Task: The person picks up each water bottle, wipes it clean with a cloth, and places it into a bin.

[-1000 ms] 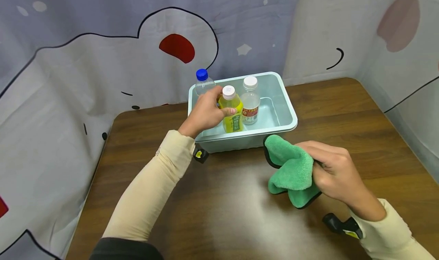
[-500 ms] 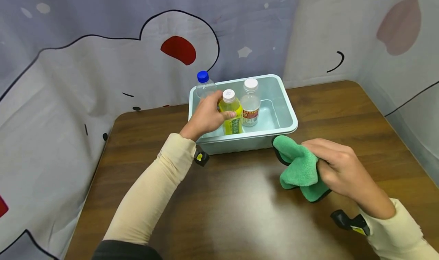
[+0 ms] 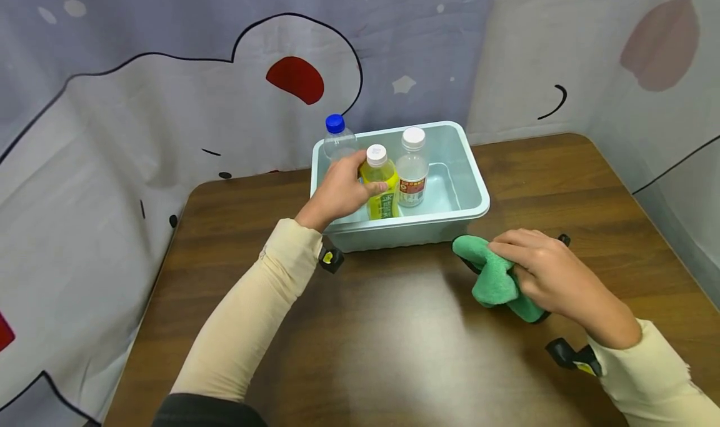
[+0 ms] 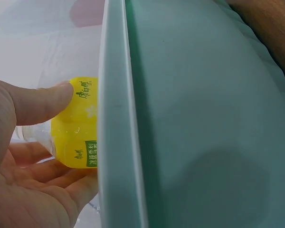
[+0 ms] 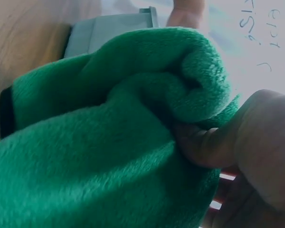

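My left hand (image 3: 341, 189) reaches over the near left side of a pale blue-green plastic bin (image 3: 405, 228) and grips a bottle (image 3: 382, 207) with a yellow label and white cap. The left wrist view shows the thumb on the yellow label (image 4: 76, 128) and the fingers round the other side; the bin wall hides the bottle's lower part. In front of the bin, my right hand (image 3: 548, 274) holds a bunched green cloth (image 3: 495, 283) with dark edging, close over the table. In the right wrist view, the thumb presses into the cloth's folds (image 5: 109, 137).
Inside the bin, a clear bottle (image 3: 412, 167) with a white cap and red label stands right of the yellow one. A blue-capped clear bottle (image 3: 340, 142) is at its back left. The wooden table (image 3: 371, 327) meets a printed curtain (image 3: 185, 120) behind.
The right hand has shifted rightward with the green cloth, which now hangs lower and more crumpled, nearer the table. My left hand keeps its grip on the yellow-labelled bottle.
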`<state>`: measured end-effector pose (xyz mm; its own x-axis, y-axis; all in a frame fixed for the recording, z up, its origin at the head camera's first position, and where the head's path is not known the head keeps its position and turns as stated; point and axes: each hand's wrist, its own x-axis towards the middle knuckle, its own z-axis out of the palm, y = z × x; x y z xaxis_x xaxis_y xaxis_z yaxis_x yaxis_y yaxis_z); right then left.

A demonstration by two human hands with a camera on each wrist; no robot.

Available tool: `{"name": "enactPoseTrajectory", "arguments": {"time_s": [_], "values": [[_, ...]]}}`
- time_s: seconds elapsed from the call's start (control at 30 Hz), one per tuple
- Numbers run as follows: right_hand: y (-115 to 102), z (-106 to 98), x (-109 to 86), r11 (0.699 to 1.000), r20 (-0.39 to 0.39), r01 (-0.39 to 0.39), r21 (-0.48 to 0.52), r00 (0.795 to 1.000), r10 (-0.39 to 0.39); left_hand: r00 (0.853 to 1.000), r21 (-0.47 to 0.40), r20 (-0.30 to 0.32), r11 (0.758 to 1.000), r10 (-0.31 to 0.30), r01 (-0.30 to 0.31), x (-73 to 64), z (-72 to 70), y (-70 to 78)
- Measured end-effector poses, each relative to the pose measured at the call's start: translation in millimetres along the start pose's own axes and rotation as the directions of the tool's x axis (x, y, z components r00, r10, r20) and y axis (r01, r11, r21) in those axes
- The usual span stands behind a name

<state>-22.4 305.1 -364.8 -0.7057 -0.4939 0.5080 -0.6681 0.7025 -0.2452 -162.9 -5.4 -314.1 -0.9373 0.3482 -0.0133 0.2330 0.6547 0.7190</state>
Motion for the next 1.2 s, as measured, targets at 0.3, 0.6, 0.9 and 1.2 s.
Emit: {"name": "enactPoseTrajectory", "arguments": {"time_s": [0.3, 0.6, 0.9, 1.2], "values": [[0, 7, 2.8, 0.992, 0.115, 0.034, -0.122, 0.993, -0.02, 1.0, 0.008, -0.023, 1.0, 0.011, -0.011, 1.4, -2.9, 3.4], [2, 25, 0.8, 0.981, 0.15, 0.074, -0.179, 0.987, -0.047, 0.977, 0.084, -0.199, 0.995, 0.076, -0.06, -14.7, -12.5, 14.0], [6, 50, -4.6, 0.997, 0.17, 0.002, -0.074, 0.985, 0.011, 0.794, 0.001, -0.513, 0.925, 0.328, -0.381, -32.9, -19.3, 18.4], [-1, 79, -12.5, 0.997, 0.364, -0.071, -0.021, 0.928, 0.074, 0.735, 0.01, -0.559, 0.889, 0.384, -0.457, -42.5, -24.0, 19.1]]}}
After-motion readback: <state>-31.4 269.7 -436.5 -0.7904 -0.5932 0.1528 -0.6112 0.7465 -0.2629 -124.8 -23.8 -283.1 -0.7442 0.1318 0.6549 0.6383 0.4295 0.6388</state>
